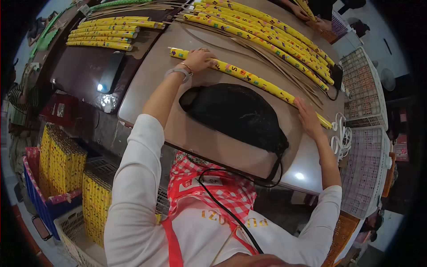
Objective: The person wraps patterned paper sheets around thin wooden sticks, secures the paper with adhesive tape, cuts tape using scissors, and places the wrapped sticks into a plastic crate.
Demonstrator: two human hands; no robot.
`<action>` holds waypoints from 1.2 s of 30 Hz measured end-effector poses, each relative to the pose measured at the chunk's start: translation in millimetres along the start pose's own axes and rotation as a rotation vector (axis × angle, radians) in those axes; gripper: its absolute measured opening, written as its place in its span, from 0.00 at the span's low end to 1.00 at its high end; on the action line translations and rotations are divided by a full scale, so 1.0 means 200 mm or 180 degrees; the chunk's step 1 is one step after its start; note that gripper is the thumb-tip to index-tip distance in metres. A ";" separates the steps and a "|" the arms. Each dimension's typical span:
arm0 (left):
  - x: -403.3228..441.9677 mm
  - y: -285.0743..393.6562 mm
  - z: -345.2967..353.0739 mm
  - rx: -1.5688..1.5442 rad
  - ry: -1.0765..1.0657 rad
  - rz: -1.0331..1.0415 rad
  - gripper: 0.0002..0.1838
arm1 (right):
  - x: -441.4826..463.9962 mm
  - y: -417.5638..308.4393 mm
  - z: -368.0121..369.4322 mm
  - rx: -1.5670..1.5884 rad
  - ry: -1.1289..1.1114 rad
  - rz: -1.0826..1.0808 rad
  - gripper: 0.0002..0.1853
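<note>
A long yellow patterned roll (pixel 249 76) lies slantwise across the brown table (pixel 155 75). My left hand (pixel 199 61) rests over the roll near its left end, fingers close together and bent over it. My right hand (pixel 308 116) touches the roll near its right end, with its fingers extended along it. Between my forearms, nearer to me than the roll, lies a black bag-like object (pixel 235 115) with a black cord. Beyond the roll are thin brown strips (pixel 280 66) and several more yellow rolls (pixel 267 38).
More yellow rolls (pixel 104 34) and a dark phone-like device (pixel 111 72) lie on the left table. White plastic baskets (pixel 362 84) and a coil of white cord (pixel 340 138) are at the right. Crates of rolls (pixel 62 164) stand lower left. Another person's hands (pixel 302 13) show top right.
</note>
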State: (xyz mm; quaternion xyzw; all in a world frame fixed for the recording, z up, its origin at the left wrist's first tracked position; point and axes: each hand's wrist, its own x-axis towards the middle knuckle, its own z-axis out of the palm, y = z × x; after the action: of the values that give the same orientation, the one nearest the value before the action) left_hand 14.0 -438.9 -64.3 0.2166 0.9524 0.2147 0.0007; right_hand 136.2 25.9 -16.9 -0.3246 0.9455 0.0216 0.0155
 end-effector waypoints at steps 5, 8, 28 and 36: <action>-0.03 0.01 0.04 0.0082 0.0382 0.0210 0.15 | -0.05 -0.02 0.10 -0.0043 0.0534 0.0281 0.28; -0.04 0.15 0.07 -0.0254 0.1066 0.0665 0.12 | -0.04 -0.03 0.09 0.0221 0.0679 0.0295 0.27; -0.36 -0.37 -0.12 0.1286 0.0777 -0.0778 0.39 | -0.05 -0.02 0.07 0.0609 0.0628 0.0326 0.28; -0.51 -0.34 -0.01 0.1280 0.1300 -0.1350 0.44 | -0.07 0.01 0.04 0.0608 0.0473 0.0320 0.30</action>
State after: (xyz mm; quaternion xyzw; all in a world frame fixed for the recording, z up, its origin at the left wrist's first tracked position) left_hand 77.6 -537.7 -99.2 -0.0376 0.9798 0.0569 -0.1878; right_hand 146.5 37.1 -23.7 -0.2746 0.9568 -0.0918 -0.0249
